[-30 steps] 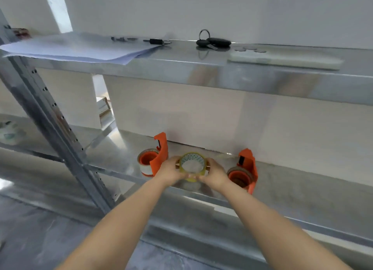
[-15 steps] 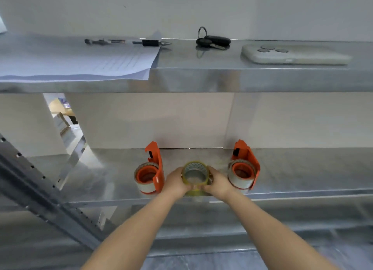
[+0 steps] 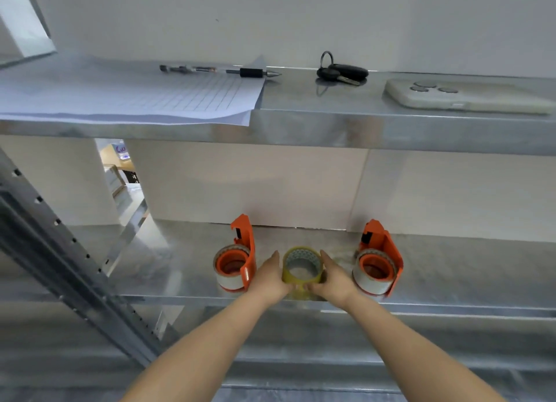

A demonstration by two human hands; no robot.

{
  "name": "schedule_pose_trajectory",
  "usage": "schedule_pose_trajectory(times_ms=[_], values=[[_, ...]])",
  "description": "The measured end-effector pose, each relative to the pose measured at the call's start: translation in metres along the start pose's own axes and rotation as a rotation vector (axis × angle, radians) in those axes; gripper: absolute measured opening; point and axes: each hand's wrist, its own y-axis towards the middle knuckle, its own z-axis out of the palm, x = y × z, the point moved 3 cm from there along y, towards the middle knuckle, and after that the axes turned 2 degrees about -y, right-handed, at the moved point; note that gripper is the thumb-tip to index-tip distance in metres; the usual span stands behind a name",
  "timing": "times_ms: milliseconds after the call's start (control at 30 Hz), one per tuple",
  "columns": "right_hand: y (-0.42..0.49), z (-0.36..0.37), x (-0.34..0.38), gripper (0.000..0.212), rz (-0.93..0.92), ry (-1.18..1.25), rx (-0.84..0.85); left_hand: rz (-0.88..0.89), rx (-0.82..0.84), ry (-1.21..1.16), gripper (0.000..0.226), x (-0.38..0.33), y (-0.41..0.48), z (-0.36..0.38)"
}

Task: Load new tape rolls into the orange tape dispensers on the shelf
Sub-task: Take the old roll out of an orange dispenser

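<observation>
A yellowish clear tape roll (image 3: pixel 302 280) rests on the lower metal shelf (image 3: pixel 451 284) near its front edge. My left hand (image 3: pixel 270 278) cups its left side and my right hand (image 3: pixel 333 278) cups its right side; fingers meet under the front. An orange tape dispenser (image 3: pixel 242 251) stands just left of my left hand, with a white tape roll on its orange hub. A second orange tape dispenser (image 3: pixel 379 255) stands right of my right hand, also carrying a white roll.
The upper shelf (image 3: pixel 316 125) overhangs the work area and holds gridded paper sheets (image 3: pixel 144 98), a pen (image 3: pixel 222 70), keys (image 3: pixel 343 72) and a phone (image 3: pixel 463 98). A perforated metal upright (image 3: pixel 69 266) slants at left. A white wall closes the back.
The view has swung from angled to square on the shelf. Both hands have stayed on the yellowish roll, which has settled low onto the shelf between the two dispensers.
</observation>
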Motion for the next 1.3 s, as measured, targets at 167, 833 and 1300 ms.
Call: schedule_pose_trajectory(times_ms=[167,833,1300], values=[[0.007,-0.015,0.022,0.106,-0.031,0.001,-0.032,0.154,-0.113,0.026,0.087,-0.020,0.001,-0.036],[0.010,0.093,0.097,0.082,-0.173,0.099,0.057,-0.139,-0.165,-0.225,0.099,0.105,-0.030,-0.083],[0.021,0.084,0.082,0.048,-0.199,0.165,0.043,-0.272,-0.065,-1.137,0.021,0.077,-0.020,-0.094]])
